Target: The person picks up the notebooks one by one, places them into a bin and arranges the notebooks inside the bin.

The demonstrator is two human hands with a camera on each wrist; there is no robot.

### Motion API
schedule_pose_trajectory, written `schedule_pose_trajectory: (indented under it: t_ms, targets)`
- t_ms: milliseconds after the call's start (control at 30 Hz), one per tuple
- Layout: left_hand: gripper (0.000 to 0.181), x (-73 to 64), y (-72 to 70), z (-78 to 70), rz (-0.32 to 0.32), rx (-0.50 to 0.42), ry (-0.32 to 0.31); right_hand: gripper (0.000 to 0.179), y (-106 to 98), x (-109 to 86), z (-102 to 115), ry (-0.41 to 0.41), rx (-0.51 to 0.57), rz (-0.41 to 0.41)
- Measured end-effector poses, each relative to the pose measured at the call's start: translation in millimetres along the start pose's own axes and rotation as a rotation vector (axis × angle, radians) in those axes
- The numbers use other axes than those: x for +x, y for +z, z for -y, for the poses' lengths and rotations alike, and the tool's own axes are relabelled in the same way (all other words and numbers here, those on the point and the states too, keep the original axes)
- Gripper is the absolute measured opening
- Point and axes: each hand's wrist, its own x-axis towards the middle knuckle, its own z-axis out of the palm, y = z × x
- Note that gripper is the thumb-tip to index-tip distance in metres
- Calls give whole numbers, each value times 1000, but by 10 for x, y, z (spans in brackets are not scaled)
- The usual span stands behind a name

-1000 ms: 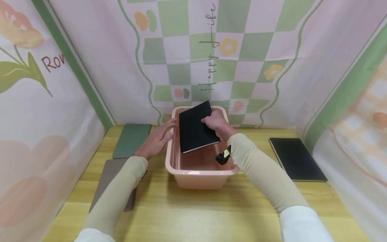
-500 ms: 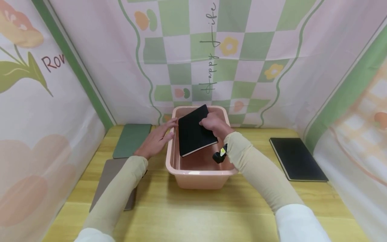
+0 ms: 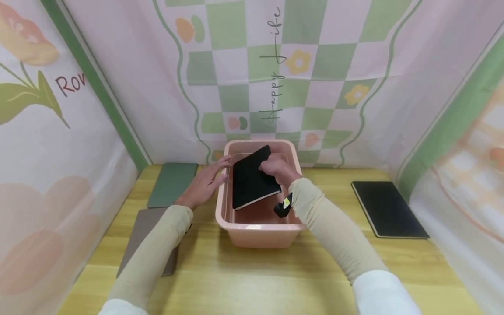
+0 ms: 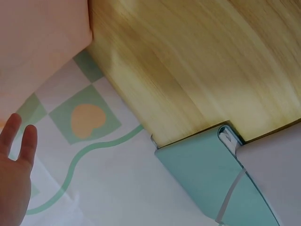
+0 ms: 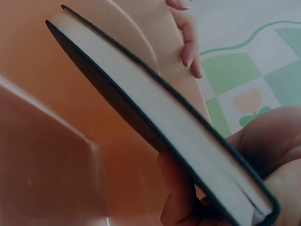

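A black hardcover notebook (image 3: 252, 181) slants inside the upper part of a pink plastic tub (image 3: 252, 227). My right hand (image 3: 278, 168) grips its right edge, thumb on the cover. From the right wrist, the notebook's white page block (image 5: 141, 103) shows between dark covers, with fingers (image 5: 178, 188) curled under it and the tub's floor beneath. My left hand (image 3: 204, 183) has its fingers extended at the tub's left rim, holding nothing. Those fingertips (image 5: 190, 44) appear over the rim in the right wrist view, and the left wrist view shows part of that hand (image 4: 16, 174).
A green notebook (image 3: 173, 183) lies at the table's back left, overlapping in view a grey-brown one (image 3: 141, 232) partly under my left forearm. Another black notebook (image 3: 387, 210) lies on the right. The wooden table (image 3: 252, 280) meets a patterned curtain (image 3: 330, 65) behind the tub.
The right hand has lowered the black notebook deeper into the tub, shifting slightly left and toward me. The left hand has stayed at the rim.
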Motion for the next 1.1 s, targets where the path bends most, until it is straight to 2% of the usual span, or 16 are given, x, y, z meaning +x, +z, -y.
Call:
schedule_pose_trajectory:
  t_ms: [100,233,367,433,600,733,800,933,967,1033,1067,1100]
  targets:
    - [45,-4,-5,-9,-6,2,4,34,21,-1,-6,10,-30,-4]
    - [43,3,-14,-2,-6,8,9,33,43,132,-73,7,-55,2]
    - [43,-10,-32,7,-9,3,11,31,38,147,-48,-31,-37,27]
    - [44,-19,-44,4,-12,0,9,30,25,72,29,-17,-40,37]
    - [45,-15,-53,-4,-22,-13,7,28,29,102,46,18,-42,39]
    - [44,-4,-55,-1,-16,-10,10,27,113,326,-160,-3,-18,5]
    - [42,-8,-64,-2,-16,-7,6,27,173,474,-298,-47,37,-29]
    - [41,-25,-83,1,-20,1,-7,24,255,563,-388,-107,8,-57]
    - [41,-27,-84,6,-20,3,-8,22,267,566,-390,-100,2,-57]
    - [41,-29,-85,12,-16,7,-8,16,277,510,-332,-76,-93,-42]
    - [41,-30,-83,16,-15,7,-8,11,269,434,-269,-43,-95,-15]
    - [41,-30,-83,17,-16,6,-6,18,257,356,-205,-22,-101,20]
